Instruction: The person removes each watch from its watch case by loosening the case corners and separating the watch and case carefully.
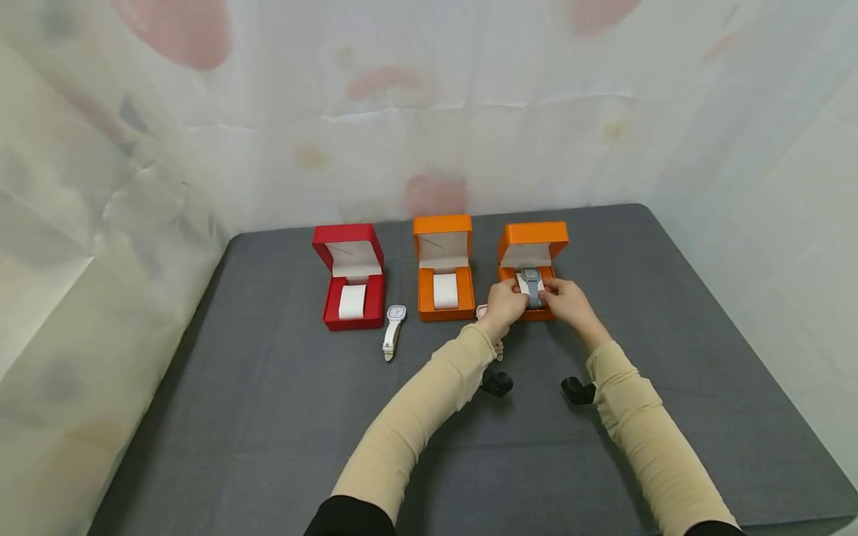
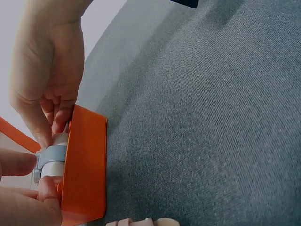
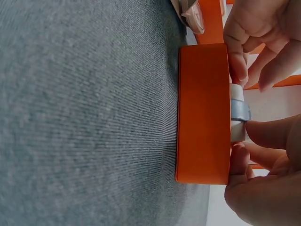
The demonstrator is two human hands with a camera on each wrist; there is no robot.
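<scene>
Head view: left hand (image 1: 506,304) and right hand (image 1: 565,297) pinch the cushioned grey watch (image 1: 532,285).

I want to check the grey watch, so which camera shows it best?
The head view: the grey watch shows its face and strap on the cushion in the right orange box, between both hands. The wrist views catch only a strip of strap edge-on.

head above, wrists close, sharing orange box (image 1: 532,246)
</scene>
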